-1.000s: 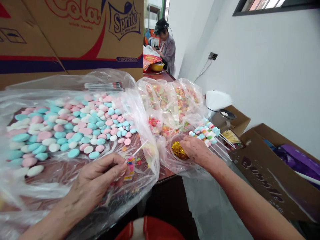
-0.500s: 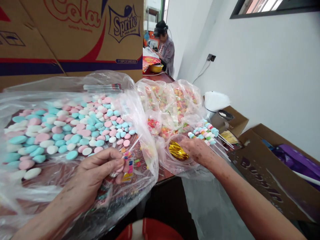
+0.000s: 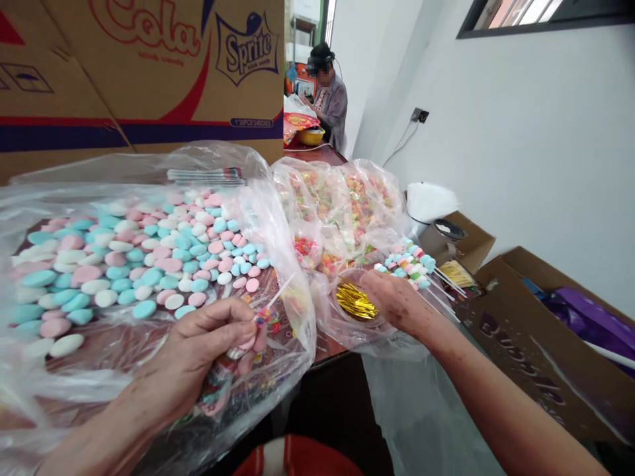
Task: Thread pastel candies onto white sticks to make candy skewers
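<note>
My left hand (image 3: pixel 223 337) is closed in a pinch around a wrapped candy stick (image 3: pixel 261 325). Its clear wrapper carries colourful print, and a white stick juts out toward the upper right. Pink and white candy shows partly below my fingers. My right hand (image 3: pixel 394 301) is at the right rim of a clear round tub (image 3: pixel 342 324) of gold twist ties (image 3: pixel 356 301). Its fingers look curled together and pressed down; their tips are mostly hidden, so anything in them cannot be made out. Pink, blue and white candies (image 3: pixel 169 264) lie on clear plastic left of the tub.
Behind the tub lie clear bags of colourful gummies (image 3: pixel 337 198). Candy skewers (image 3: pixel 411 261) with white sticks rest beyond my right hand. A large cardboard carton (image 3: pixel 149 86) stands at the back left, open boxes (image 3: pixel 516 330) at the right. Another person (image 3: pixel 330 99) sits farther back.
My left hand has shifted slightly right with the candy stick, and the printed wrapper end now looks more gathered at the fingertips. My right hand has stayed at the tub.
</note>
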{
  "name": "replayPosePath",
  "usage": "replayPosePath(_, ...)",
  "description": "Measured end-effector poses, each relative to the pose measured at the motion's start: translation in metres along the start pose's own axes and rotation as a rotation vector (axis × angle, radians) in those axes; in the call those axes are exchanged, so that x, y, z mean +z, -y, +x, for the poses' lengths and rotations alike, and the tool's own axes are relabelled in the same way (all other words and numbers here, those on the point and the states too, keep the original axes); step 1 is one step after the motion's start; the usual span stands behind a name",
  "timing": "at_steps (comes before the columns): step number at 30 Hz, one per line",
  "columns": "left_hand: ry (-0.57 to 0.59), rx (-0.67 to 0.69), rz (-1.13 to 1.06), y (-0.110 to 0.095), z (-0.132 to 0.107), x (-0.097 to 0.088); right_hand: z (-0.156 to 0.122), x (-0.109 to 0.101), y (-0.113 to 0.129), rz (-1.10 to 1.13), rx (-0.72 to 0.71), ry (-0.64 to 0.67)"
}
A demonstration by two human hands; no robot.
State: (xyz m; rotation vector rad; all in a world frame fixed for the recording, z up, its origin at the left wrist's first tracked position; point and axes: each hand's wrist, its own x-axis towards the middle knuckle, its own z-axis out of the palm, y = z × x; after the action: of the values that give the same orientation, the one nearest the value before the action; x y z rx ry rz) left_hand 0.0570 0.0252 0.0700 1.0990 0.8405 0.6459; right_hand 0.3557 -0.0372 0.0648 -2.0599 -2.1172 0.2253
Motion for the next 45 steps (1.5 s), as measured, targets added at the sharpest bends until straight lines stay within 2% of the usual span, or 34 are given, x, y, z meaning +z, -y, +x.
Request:
replayPosePath(3, 0.057, -0.063, -0.073, 0.000, 0.001, 0.010, 0.002, 0.009, 0.019, 0.383, -0.035, -0.231)
replayPosePath(5, 0.099, -0.088, -0.115, 0.001, 0.002, 0.019, 0.004, 0.015, 0.042, 0.612, -0.075, -0.316)
replayPosePath(7, 0.129, -0.073, -0.156, 0.002, 0.004, 0.027, 0.008, 0.021, 0.068, 0.772, -0.137, -0.311)
replayPosePath(10, 0.126, -0.061, -0.205, 0.004, 0.006, 0.030, 0.012, 0.025, 0.096, 0.927, -0.205, -0.226)
replayPosePath(15, 0.056, -0.022, -0.243, 0.007, 0.003, 0.023, 0.016, 0.027, 0.106, 1.033, -0.187, -0.063)
replayPosePath(18, -0.025, 0.000, -0.269, 0.008, 0.001, 0.022, 0.015, 0.031, 0.106, 0.937, -0.215, -0.041)
replayPosePath(19, -0.064, -0.003, -0.276, 0.009, 0.002, 0.023, 0.015, 0.034, 0.106, 0.837, -0.241, -0.099)
replayPosePath(22, -0.150, -0.025, -0.277, 0.011, 0.006, 0.025, 0.014, 0.040, 0.107, 0.383, -0.392, -0.382)
replayPosePath(24, -0.141, -0.047, -0.244, 0.011, 0.010, 0.024, 0.016, 0.040, 0.105, 0.117, -0.563, -0.501)
replayPosePath(25, -0.117, -0.067, -0.211, 0.010, 0.013, 0.023, 0.018, 0.037, 0.104, 0.037, -0.663, -0.519)
replayPosePath(28, 0.042, -0.198, -0.039, 0.006, 0.016, 0.014, 0.026, 0.025, 0.099, -0.038, -0.921, -0.460)
replayPosePath(30, 0.176, -0.282, 0.108, 0.003, 0.016, 0.007, 0.031, 0.017, 0.098, -0.044, -1.020, -0.341)
replayPosePath(33, 0.289, -0.323, 0.258, 0.000, 0.015, 0.002, 0.033, 0.009, 0.101, -0.080, -1.079, -0.186)
replayPosePath(37, 0.301, -0.298, 0.309, -0.004, 0.013, 0.004, 0.028, 0.011, 0.107, -0.127, -1.048, -0.214)
replayPosePath(39, 0.274, -0.235, 0.391, -0.004, 0.014, 0.006, 0.027, 0.020, 0.112, -0.165, -0.964, -0.275)
replayPosePath(41, 0.152, -0.060, 0.569, -0.002, 0.017, 0.008, 0.030, 0.034, 0.117, -0.185, -0.820, -0.372)
replayPosePath(44, -0.218, 0.418, 0.964, 0.008, 0.024, 0.009, 0.045, 0.056, 0.124, -0.069, -0.507, -0.518)
replayPosePath(45, -0.335, 0.598, 1.082, 0.013, 0.026, 0.008, 0.051, 0.060, 0.126, 0.011, -0.411, -0.517)
